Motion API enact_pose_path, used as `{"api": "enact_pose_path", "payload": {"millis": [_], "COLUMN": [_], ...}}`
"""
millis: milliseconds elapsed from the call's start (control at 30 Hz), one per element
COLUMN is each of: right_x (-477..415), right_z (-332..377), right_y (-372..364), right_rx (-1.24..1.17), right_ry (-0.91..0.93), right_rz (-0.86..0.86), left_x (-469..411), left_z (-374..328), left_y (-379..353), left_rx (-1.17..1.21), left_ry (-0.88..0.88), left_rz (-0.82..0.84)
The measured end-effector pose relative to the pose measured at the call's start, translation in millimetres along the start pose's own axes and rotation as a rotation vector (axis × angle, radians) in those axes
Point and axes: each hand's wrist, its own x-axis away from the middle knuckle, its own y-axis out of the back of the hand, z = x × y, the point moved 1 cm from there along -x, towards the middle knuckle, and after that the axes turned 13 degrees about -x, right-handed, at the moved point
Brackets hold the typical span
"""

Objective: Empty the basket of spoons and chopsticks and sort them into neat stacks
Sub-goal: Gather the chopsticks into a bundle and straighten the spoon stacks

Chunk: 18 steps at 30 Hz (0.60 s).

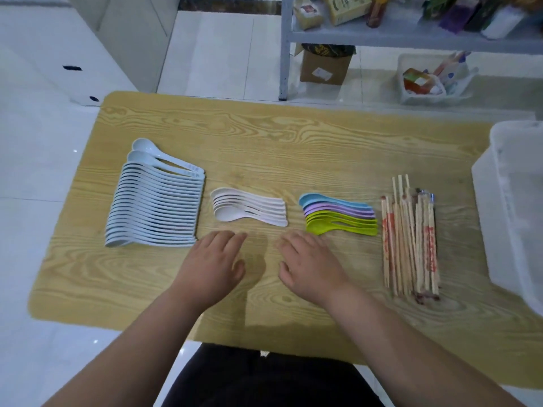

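Four groups lie in a row on the wooden table (264, 136). At the left is a long overlapping row of pale blue spoons (155, 201). To its right sits a short stack of cream spoons (249, 212). A stack of blue, purple and green spoons (340, 214) follows. At the right lies a bundle of wooden chopsticks (410, 239), some in red-printed wrappers. The white plastic basket (511, 201) stands at the table's right edge. My left hand (213, 265) and my right hand (311, 264) rest flat on the table just in front of the cream and coloured stacks, fingers spread, holding nothing.
A grey metal shelf (382, 33) with boxes and packets stands behind the table. Under it sit a cardboard box (324, 67) and a white bin of packets (429, 80). White cabinets (58, 54) are at the back left. Tiled floor surrounds the table.
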Motion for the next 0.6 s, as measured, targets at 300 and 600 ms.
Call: {"api": "enact_pose_path", "payload": {"millis": [300, 600], "right_x": [-49.0, -180.5], "right_z": [80.9, 134.5], "right_y": [-49.1, -84.1], "right_rx": [-0.046, -0.055], "right_ry": [0.049, -0.066], "right_rz": [0.16, 0.027], "left_x": [85.0, 61.7], "left_z": [102.3, 230.5], "left_y": [-15.8, -24.7], "left_rx": [-0.016, -0.11], "left_ry": [0.14, -0.025], "left_rz": [0.12, -0.038]}}
